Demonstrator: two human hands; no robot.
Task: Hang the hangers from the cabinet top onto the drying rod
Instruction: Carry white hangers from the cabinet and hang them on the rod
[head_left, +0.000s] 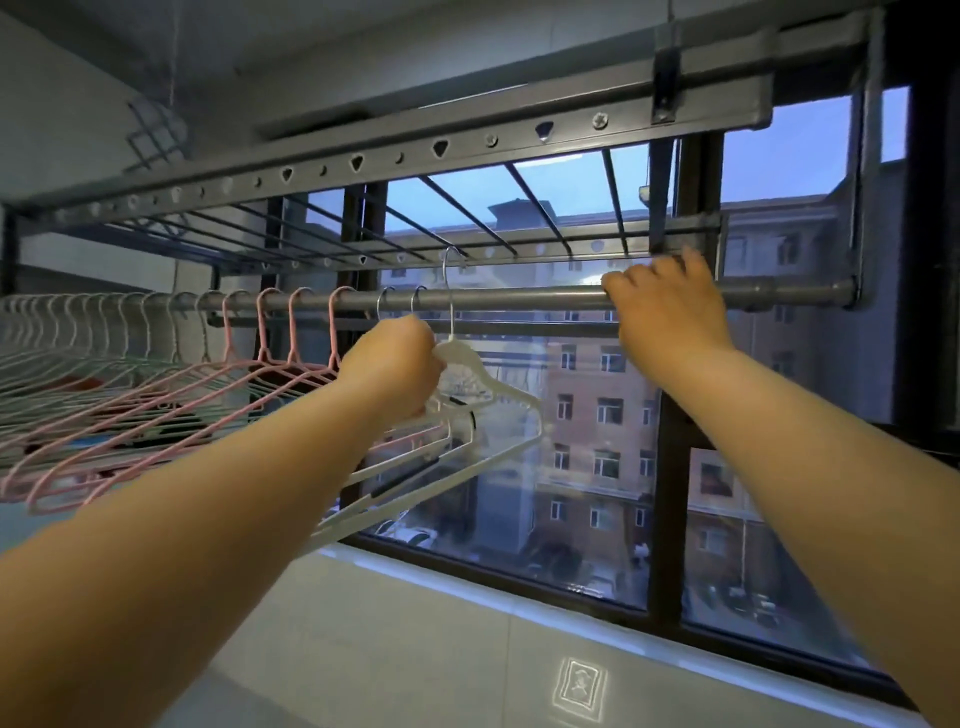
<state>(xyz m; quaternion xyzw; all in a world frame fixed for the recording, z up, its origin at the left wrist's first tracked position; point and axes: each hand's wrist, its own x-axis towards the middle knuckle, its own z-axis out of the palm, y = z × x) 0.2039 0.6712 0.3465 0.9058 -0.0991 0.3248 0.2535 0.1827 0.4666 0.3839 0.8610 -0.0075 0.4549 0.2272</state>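
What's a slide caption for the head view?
Left hand holds white hanger, hook above drying rod; right hand grips rod.

The drying rod (519, 299) under my right grip (665, 306) is smooth, dull-sheened grey metal; the white hangers (483, 374) in my left grip (395, 364) are glossy plastic with bright metal hooks (445, 275), the pink hangers (270, 358) at left matt-coated.

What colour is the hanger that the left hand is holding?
White. The head view shows the hanger gripped by the left hand.

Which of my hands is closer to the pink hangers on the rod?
Left. The left hand, gripping white hangers, is just right of the pink hangers; the right hand grips the drying rod farther right.
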